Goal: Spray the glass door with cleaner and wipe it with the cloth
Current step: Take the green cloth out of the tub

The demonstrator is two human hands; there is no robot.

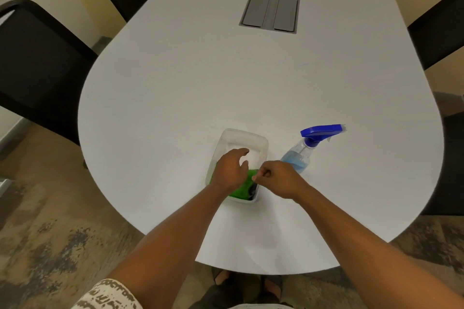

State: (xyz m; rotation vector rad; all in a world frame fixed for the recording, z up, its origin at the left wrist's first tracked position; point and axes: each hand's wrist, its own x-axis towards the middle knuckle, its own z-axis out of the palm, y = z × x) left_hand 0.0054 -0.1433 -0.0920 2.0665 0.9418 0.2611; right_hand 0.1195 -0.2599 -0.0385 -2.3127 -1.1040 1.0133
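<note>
Even, soft overhead light, no hard shadows; mild sheen on white table [175, 88]; wide-angle bends edges; carpet [50, 246] & sleeve [108, 295] smeared w/ blur

Office meeting room, white conference table [175, 83] with inset cable hatch [270, 12], black chairs [37, 65] around, carpet [50, 233]
</note>
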